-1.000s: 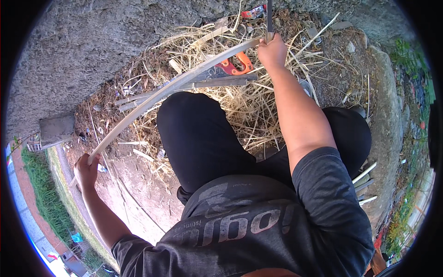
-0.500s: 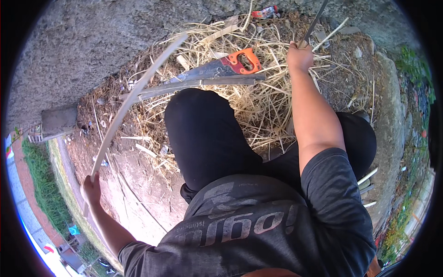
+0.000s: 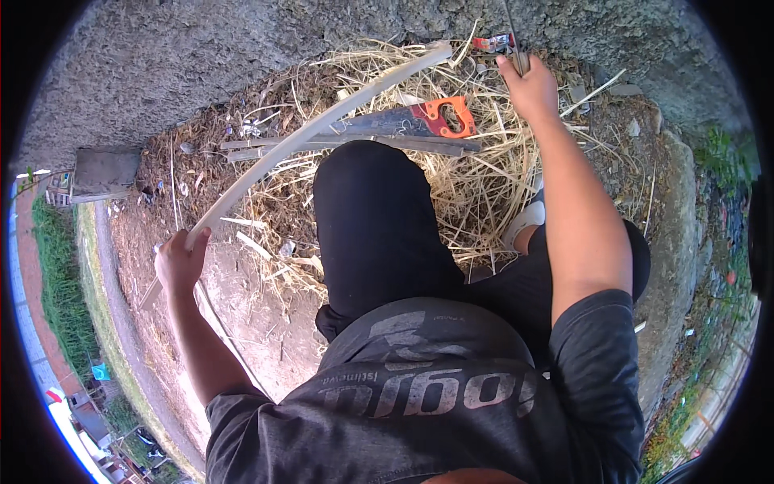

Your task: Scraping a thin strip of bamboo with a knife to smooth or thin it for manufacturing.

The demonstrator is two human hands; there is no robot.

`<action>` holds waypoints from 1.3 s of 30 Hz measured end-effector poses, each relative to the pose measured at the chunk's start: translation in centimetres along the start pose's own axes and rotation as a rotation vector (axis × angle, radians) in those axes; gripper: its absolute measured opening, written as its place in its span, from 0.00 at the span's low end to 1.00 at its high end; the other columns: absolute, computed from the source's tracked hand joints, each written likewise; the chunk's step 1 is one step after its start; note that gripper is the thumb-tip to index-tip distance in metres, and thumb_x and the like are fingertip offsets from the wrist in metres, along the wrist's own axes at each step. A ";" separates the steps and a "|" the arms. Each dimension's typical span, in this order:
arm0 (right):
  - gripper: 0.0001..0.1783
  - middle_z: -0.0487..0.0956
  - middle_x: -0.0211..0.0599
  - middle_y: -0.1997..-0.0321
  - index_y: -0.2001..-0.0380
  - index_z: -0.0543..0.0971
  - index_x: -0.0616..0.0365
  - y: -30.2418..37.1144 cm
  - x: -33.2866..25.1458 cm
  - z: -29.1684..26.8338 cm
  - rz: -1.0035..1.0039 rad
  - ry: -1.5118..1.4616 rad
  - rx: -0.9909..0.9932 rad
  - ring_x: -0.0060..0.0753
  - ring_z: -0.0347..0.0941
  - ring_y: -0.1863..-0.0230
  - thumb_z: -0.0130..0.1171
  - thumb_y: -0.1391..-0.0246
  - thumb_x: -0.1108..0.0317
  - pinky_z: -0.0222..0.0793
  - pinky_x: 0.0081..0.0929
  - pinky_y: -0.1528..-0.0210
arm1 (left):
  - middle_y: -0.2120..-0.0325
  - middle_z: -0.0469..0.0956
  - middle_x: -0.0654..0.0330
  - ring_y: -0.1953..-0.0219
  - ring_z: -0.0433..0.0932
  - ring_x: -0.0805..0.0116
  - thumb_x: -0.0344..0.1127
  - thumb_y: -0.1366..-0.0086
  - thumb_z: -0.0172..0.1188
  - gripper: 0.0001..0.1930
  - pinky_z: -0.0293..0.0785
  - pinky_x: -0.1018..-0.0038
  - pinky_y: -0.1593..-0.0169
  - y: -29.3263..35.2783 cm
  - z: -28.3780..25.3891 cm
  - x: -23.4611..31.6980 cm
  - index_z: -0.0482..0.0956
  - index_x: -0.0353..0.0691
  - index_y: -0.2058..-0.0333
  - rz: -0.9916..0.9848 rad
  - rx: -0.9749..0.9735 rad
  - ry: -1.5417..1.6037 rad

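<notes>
My left hand [image 3: 179, 264] is closed round the lower part of a long pale strip [image 3: 314, 129] that looks like split bamboo. It slants up to the right, passing above the saw, and its far end comes near my right hand. My right hand [image 3: 534, 90], arm stretched forward, grips a knife by its brown handle [image 3: 522, 61]. The knife's dark, narrow blade [image 3: 511, 24] points away from me, apart from the strip. On the ground ahead of my knee lies a handsaw [image 3: 385, 123] with an orange and red handle.
Dark, narrow slats [image 3: 439, 144] lie in front of the saw. Pale shavings [image 3: 476, 189] cover the ground round my legs. A rough grey wall [image 3: 266, 36] rises ahead, with a red wrapper [image 3: 490, 43] at its foot. A grey block [image 3: 106, 171] stands at the left.
My left hand has moved forward and slightly right, and the strip's far end has swung right, across the saw. My right hand has shifted a little forward with the knife.
</notes>
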State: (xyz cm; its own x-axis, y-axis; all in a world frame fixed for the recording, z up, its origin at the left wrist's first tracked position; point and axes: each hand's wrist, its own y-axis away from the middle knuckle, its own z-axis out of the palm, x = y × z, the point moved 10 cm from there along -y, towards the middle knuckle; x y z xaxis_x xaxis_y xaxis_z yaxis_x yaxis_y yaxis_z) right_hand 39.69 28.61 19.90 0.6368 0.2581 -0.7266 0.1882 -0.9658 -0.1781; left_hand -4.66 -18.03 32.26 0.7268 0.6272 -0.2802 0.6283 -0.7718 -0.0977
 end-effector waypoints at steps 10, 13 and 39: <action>0.30 0.76 0.40 0.80 0.67 0.77 0.59 3.1 -7.6 -5.3 -0.298 0.100 -0.234 0.42 0.75 0.74 0.58 0.43 0.37 0.68 0.37 0.67 | 0.89 0.66 0.67 0.85 0.63 0.76 0.59 0.33 0.57 0.29 0.56 0.72 0.80 0.1 6.6 3.4 0.74 0.38 0.81 -0.026 -0.279 0.621; 0.31 0.73 0.40 0.81 0.73 0.74 0.58 5.1 -8.1 -5.9 -0.328 0.099 -0.325 0.44 0.73 0.77 0.50 0.37 0.38 0.64 0.40 0.73 | 0.88 0.66 0.70 0.84 0.62 0.79 0.56 0.31 0.56 0.27 0.56 0.75 0.80 1.2 8.4 4.7 0.73 0.39 0.82 -0.133 -0.388 0.886; 0.32 0.79 0.43 0.77 0.70 0.78 0.57 1.2 -1.3 -8.9 -0.063 0.177 0.106 0.50 0.78 0.70 0.51 0.40 0.34 0.72 0.42 0.65 | 0.88 0.65 0.70 0.82 0.60 0.81 0.53 0.33 0.60 0.27 0.54 0.74 0.79 4.6 10.8 3.1 0.73 0.36 0.81 -0.143 -0.411 0.935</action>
State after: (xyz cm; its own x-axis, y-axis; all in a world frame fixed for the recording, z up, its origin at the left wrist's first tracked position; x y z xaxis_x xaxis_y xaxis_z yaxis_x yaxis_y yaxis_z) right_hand 45.69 27.29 26.54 0.7491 0.3094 -0.5858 0.1581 -0.9422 -0.2954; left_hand -2.52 -20.82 20.66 0.4529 0.6767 0.5804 0.6445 -0.6983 0.3113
